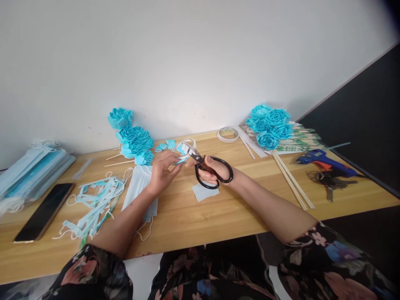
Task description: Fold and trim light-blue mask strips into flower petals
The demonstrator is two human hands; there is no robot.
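Black-handled scissors (199, 158) are in my right hand (215, 168), whose fingers wrap round the handles; the blades point up and left. My left hand (164, 166) pinches a small blue piece (182, 158) beside the blades. Below my hands, a pale square piece (205, 192) lies flat on the wooden table (200, 221). Several cut blue pieces (165, 145) and a roll of white tape (228, 134) lie behind. A face mask (137, 187) is partly hidden under my left forearm.
Blue flowers (134, 139) stand back left, more (269, 125) back right. Stacked masks (34, 171), a phone (45, 212) and strap scraps (100, 200) lie left. Sticks (292, 179), a glue gun (325, 161) and keys (333, 182) lie right. A wall (187, 62) rises behind.
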